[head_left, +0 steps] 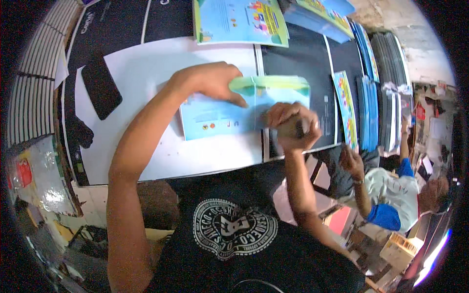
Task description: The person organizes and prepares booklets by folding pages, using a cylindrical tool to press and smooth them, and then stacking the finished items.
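One blue booklet (pixel 220 118) lay on the tabletop (pixel 195 158) | left hand (pixel 212 80) gripped its far edge | blurred right hand (pixel 294 128) curled, contents unclear | seemed light, floppy, slick; best held by edges

Bare white board (pixel 205 158) nearside, booklets (pixel 220 119) blocking beyond

co-worker (pixel 394 198) at right — yellowish crate (pixel 398 250) nearby — pale wall (pixel 430 53) upper right
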Demonstrator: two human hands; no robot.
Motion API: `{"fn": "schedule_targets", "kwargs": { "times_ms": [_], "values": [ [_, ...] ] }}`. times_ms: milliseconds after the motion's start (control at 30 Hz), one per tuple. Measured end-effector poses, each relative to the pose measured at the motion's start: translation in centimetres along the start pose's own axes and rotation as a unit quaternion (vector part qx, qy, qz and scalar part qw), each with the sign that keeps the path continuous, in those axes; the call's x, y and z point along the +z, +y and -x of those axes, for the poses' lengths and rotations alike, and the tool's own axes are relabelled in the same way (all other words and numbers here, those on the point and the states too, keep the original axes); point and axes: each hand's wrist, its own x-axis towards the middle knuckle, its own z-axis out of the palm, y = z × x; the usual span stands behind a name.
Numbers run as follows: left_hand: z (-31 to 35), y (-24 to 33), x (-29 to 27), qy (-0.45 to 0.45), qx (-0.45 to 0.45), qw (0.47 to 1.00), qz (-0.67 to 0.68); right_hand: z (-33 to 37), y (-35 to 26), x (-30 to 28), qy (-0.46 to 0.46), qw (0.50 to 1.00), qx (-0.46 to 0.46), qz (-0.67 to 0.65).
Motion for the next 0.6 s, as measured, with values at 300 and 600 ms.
{"fn": "schedule_targets", "kwargs": {
  "times_ms": [300,600],
  "values": [
    [0.2,0.6,0.3,-0.020,-0.014,1.000,0.009,2.1,-6.3,-4.9,0.011,0.990,-0.073,0.123],
    [2.0,6.4,0.6,0.074,-0.104,0.977,-0.170,2.6,-1.7,-5.7,0.136,0.987,0.019,0.088]
  ]
}}
